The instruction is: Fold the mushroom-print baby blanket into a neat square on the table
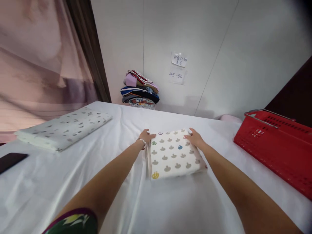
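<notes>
A folded white cloth (pixel 173 156) lies in front of me, printed with grey mushroom shapes and a few yellow, green, blue and red ones. My left hand (pixel 145 138) grips its far left corner, thumb on top and the other fingers partly hidden at the side; a bracelet circles that wrist. At the far right corner my right hand (pixel 195 138) holds the cloth too, with the thumb over its top face. Several layers show along the cloth's left side.
A white sheet (pixel 117 195) covers the table. Left are another folded cloth (pixel 70 125) with grey spots and a dark phone (pixel 12 161). A red basket (pixel 275 146) stands right. Against the wall rises a fabric stack (pixel 140 91), left of paper notes (pixel 179 60). Pink curtains (pixel 36 65) hang left.
</notes>
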